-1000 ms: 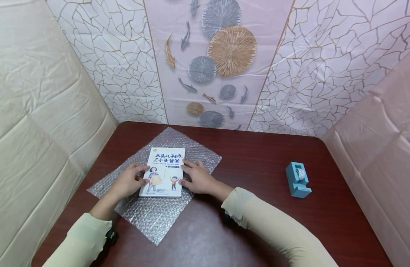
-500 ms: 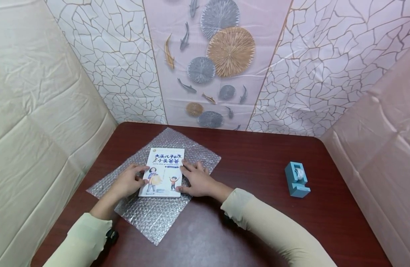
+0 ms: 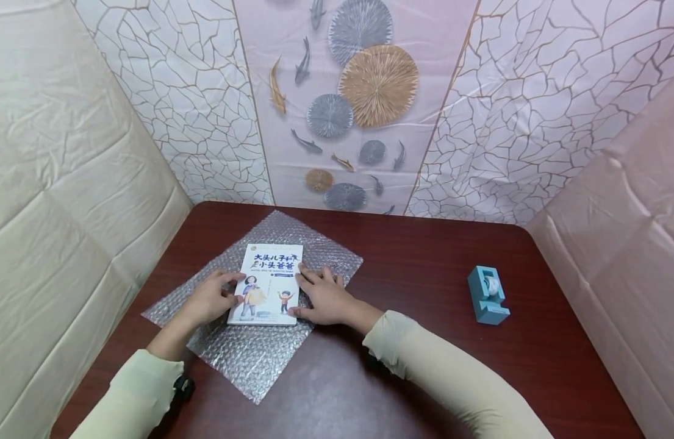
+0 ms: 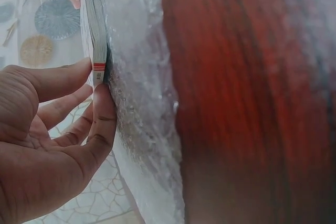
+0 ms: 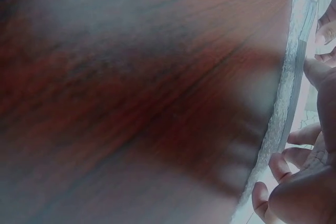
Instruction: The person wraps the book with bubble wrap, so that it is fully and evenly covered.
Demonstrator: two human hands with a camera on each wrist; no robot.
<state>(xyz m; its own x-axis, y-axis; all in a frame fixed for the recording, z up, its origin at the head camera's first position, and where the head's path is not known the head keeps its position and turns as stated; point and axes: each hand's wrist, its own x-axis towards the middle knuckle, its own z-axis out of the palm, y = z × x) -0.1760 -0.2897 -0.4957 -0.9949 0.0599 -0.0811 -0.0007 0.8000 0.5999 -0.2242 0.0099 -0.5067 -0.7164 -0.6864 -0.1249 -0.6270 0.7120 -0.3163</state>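
Note:
A white children's book (image 3: 272, 285) with blue Chinese lettering and drawn figures lies face up on a sheet of bubble wrap (image 3: 254, 363). My left hand (image 3: 209, 297) holds its left edge; in the left wrist view the thumb and a finger meet at the corner of the spine (image 4: 98, 72), one on the cover side. From the other side my right hand (image 3: 328, 297) touches the right edge, fingers spread, with the thumb low on the cover's right border. The right wrist view shows that thumb against the book's edge (image 5: 295, 93), the other fingers loosely apart.
A blue tape dispenser (image 3: 488, 295) with a roll of tape stands on the right of the dark red wooden table (image 3: 402, 268). Patterned cloth (image 3: 205, 91) hangs behind the table, and pale padded fabric (image 3: 57, 201) closes off both sides.
My right hand has shifted slightly, its fingers spreading and its thumb sliding nearer and onto the cover's right border. The left hand and the book have stayed almost still.

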